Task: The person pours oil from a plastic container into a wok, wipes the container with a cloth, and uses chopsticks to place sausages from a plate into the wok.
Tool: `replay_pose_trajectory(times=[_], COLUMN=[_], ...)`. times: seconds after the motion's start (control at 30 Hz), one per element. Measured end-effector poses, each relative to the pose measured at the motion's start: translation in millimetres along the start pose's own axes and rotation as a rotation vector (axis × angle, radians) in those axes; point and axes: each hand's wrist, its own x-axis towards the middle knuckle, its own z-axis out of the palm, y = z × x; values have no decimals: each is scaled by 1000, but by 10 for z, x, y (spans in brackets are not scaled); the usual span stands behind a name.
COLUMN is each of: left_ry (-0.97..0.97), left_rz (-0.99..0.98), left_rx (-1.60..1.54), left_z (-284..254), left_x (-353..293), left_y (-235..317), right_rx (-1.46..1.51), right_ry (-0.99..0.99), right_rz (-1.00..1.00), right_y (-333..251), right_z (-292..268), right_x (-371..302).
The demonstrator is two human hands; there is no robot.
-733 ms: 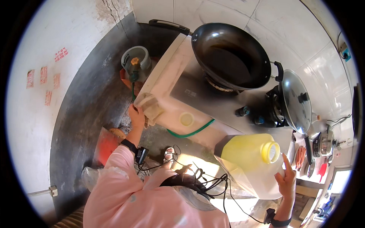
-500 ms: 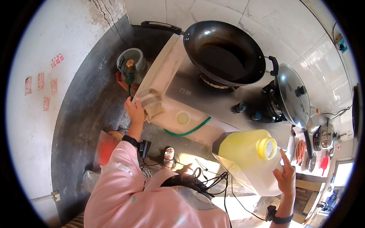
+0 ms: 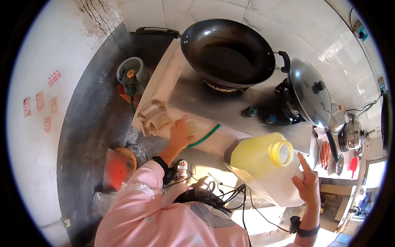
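Observation:
A large translucent plastic jug (image 3: 263,171) with a yellow tint and an uncapped yellow neck is at the right, by the counter's front edge. My right hand (image 3: 307,185) is closed on its right side, forefinger along the wall and thumb bent; its handle is hidden. My left hand (image 3: 177,133) is at a pale round cap (image 3: 191,126) lying on the counter ledge. Its fingers are blurred and partly cover the cap, so their grip is unclear. Beside that hand lies a crumpled beige cloth (image 3: 153,117). A green hose (image 3: 205,136) curves just right of the cap.
A black wok (image 3: 228,53) with dark liquid sits on the stove (image 3: 197,96). A glass lid (image 3: 310,92) rests over the right burner. On the floor at left stands a grey gas cylinder (image 3: 132,70) with a yellow valve knob. Black cables (image 3: 230,197) hang before me.
My left hand has moved right from beside the cloth and gas hose to the cap. The cloth has shifted shape. My right hand stays on the jug. The whole view has shifted slightly.

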Motion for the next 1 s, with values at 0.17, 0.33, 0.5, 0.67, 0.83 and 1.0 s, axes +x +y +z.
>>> replay_pose_trajectory(times=[0.17, 0.33, 0.5, 0.67, 0.83, 1.0], left_ry=[97, -115, -213, -242, -329, -706], left_rz=[83, 140, 424, 792, 872, 683], left_rx=[-250, -543, -537, -429, -338, -722], left_z=[136, -495, -1261, -1684, -1875, -1733], left_x=[-32, -84, 221, 455, 571, 638], left_y=[-52, 691, 1663, 2227, 2440, 2627], right_rx=[42, -14, -30, -85, -98, -107], right_ry=[26, -16, 26, 23, 78, 120], right_rz=[-20, -48, -118, -189, -240, -245], right_y=[15, 42, 52, 25, 118, 170], right_z=[-11, -33, -33, -63, -40, -22], right_x=[-23, 47, 13, -16, -5, -6])
